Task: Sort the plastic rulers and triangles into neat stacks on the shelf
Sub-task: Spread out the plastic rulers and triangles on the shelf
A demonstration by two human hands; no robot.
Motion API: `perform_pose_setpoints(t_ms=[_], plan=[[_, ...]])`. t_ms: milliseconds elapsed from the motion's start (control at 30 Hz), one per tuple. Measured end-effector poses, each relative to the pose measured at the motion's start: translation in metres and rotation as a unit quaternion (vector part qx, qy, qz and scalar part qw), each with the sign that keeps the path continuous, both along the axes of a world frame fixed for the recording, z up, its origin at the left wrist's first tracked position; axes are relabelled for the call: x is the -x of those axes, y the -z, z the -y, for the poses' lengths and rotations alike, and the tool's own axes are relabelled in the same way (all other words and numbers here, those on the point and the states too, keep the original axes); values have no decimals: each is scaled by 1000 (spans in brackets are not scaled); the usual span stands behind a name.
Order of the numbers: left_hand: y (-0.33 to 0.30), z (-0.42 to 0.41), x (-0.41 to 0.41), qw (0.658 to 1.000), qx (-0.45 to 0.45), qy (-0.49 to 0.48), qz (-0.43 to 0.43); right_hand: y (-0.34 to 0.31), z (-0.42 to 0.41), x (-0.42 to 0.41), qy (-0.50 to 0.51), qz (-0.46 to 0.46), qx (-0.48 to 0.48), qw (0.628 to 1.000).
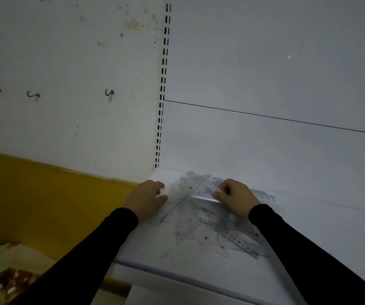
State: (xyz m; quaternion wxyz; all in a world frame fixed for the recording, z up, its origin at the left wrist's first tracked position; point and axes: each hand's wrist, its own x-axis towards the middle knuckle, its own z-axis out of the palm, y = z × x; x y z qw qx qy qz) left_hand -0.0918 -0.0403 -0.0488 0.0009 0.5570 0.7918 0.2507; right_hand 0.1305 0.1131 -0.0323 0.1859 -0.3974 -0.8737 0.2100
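White shelf (pixel 199 267) carries loose heap of clear plastic rulers and triangles (pixel 210 225), spread from back edge toward front edge, nearer left end. Left hand (pixel 146 198) at heap's left margin near back-left corner, fingers curled on clear piece. Right hand (pixel 235 197) at heap's back part, pinching clear ruler (pixel 205 191). Hands apart. Black sleeves (pixel 309 249) on both arms.

Both hands, left hand (pixel 146 197) and right hand (pixel 236 197), on clear rulers and triangles (pixel 208 221) atop white shelf (pixel 177 260).
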Motion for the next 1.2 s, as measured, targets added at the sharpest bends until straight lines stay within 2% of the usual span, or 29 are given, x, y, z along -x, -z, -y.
perform_pose_setpoints(t_ms=[167,367,500,600,833,933,1200], plan=[[-1,-1,-4,1000,-14,10,-2,-7,-1,-5,23,-29,-8,999],[-10,-4,-9,999,-37,37,-7,-11,-1,-18,41,-82,57,994],[-14,-4,-8,996,-70,47,4,-12,1,-34,90,-146,22,985],[-12,-6,-14,993,-97,63,19,-9,8,-50,126,-170,35,977],[-12,-29,-51,982,-103,159,17,-1,35,-120,180,-76,26,980],[-18,-38,-78,976,-92,196,19,-1,45,-156,200,-48,-10,979],[-27,-60,-186,960,-80,267,11,8,65,-283,266,-54,-87,959]])
